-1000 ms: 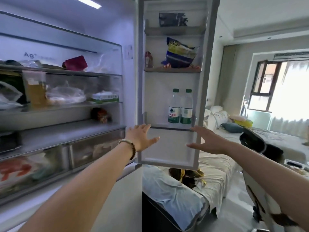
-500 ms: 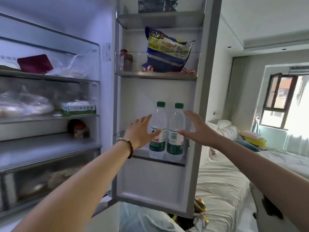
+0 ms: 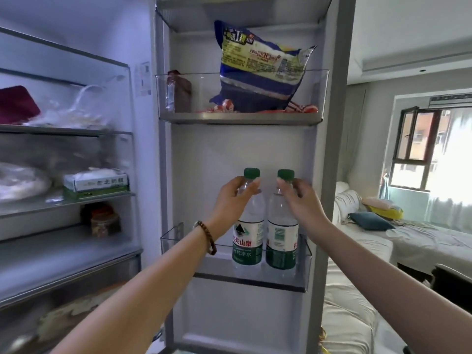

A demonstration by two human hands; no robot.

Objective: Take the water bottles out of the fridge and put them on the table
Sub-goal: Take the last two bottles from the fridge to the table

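Green-capped clear plastic water bottles: left bottle (image 3: 247, 221) and right bottle (image 3: 282, 226) stand touching in the clear lower door bin (image 3: 178, 241)
Left hand (image 3: 233, 200): was spread and apart, now pinching the left bottle's neck
Right hand (image 3: 297, 198): likewise closed round the right bottle's neck
Meaning: both grasped, neither lifted; table unseen

A blue snack bag (image 3: 258, 70) stands above; a sofa (image 3: 357, 226) is beyond.
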